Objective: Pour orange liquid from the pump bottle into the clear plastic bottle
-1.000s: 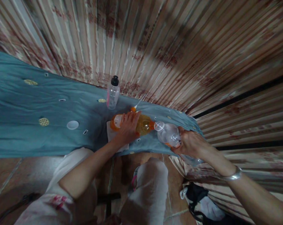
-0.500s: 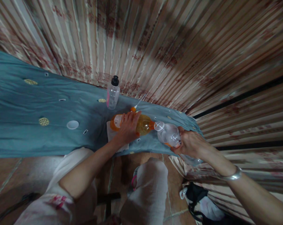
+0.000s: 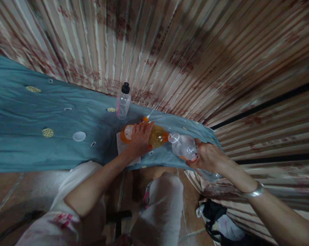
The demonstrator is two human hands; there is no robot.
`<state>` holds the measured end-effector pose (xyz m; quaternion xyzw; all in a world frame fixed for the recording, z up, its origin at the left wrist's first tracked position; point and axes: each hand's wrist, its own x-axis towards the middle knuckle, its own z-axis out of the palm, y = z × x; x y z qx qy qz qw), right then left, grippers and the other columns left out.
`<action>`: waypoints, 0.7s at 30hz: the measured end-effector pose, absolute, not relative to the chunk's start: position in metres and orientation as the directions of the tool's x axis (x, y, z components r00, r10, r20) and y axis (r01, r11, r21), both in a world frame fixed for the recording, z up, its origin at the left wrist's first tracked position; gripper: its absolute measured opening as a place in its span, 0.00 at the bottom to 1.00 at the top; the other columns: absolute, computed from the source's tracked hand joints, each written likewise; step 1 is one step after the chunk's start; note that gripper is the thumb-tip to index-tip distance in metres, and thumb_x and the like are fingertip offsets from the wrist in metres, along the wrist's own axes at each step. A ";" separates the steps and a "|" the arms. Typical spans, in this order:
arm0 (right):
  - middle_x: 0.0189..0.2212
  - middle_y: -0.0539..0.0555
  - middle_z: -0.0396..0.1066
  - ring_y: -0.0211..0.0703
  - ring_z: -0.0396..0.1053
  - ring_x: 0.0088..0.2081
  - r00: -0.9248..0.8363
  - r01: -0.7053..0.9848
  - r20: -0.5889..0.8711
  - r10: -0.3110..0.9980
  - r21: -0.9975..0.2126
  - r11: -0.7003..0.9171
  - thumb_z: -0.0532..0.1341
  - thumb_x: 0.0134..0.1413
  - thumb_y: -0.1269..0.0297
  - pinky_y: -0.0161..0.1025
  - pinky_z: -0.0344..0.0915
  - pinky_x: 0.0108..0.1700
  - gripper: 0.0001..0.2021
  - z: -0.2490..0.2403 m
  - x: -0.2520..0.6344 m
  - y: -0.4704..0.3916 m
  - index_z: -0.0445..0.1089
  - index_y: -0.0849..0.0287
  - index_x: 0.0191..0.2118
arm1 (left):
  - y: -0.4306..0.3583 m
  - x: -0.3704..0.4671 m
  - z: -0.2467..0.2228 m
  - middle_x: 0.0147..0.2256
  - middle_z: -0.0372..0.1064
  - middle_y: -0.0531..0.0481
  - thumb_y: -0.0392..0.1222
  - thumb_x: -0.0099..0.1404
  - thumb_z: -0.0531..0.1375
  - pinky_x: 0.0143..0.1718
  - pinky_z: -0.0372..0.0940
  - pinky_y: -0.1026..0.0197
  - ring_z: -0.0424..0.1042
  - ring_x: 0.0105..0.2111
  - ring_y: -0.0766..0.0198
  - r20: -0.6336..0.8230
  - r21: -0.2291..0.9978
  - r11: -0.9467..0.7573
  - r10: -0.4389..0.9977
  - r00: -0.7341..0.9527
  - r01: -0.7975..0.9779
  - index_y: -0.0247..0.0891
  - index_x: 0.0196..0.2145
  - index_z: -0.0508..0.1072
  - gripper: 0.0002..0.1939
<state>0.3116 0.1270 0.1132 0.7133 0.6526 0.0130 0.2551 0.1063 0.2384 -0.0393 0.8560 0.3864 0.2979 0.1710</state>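
Note:
An orange-yellow bottle (image 3: pixel 158 136) with a white label lies tilted on its side, its neck pointing right. My left hand (image 3: pixel 140 138) is wrapped over its middle. At its mouth is the opening of a clear bottle (image 3: pixel 183 147), also tilted, which my right hand (image 3: pixel 205 153) grips round its body. The two mouths meet or nearly touch; whether liquid passes between them cannot be made out. Behind the orange bottle lies an orange pump cap (image 3: pixel 145 119) with a whitish tube. Part of a white cloth or paper (image 3: pixel 121 145) shows under my left forearm.
A clear bottle with a black cap (image 3: pixel 123 102) stands near the curtain (image 3: pixel 149 51). A small white round lid or dish (image 3: pixel 79 136) lies left on the blue-green cloth (image 3: pixel 16 136). My knees are at the front edge. A dark bag (image 3: pixel 215 215) is on the floor at right.

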 end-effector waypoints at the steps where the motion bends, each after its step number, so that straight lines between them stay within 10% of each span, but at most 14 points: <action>1: 0.28 0.62 0.76 0.55 0.76 0.31 0.151 0.923 -0.314 0.937 0.385 -0.020 0.63 0.45 0.48 0.38 0.60 0.28 0.26 0.113 0.312 0.127 0.65 0.65 0.44 | 0.238 0.106 -0.039 0.59 0.57 0.37 0.37 0.52 0.63 0.63 0.48 0.40 0.56 0.60 0.46 0.378 0.522 -0.643 0.764 0.524 0.560 0.36 0.64 0.45 0.46; 21: 0.28 0.62 0.76 0.56 0.76 0.32 0.170 0.932 -0.354 0.920 0.361 -0.033 0.63 0.45 0.51 0.40 0.60 0.29 0.24 0.116 0.309 0.128 0.65 0.65 0.44 | 0.238 0.106 -0.038 0.59 0.56 0.39 0.37 0.51 0.63 0.64 0.48 0.39 0.55 0.61 0.45 0.381 0.517 -0.650 0.757 0.531 0.557 0.36 0.64 0.45 0.47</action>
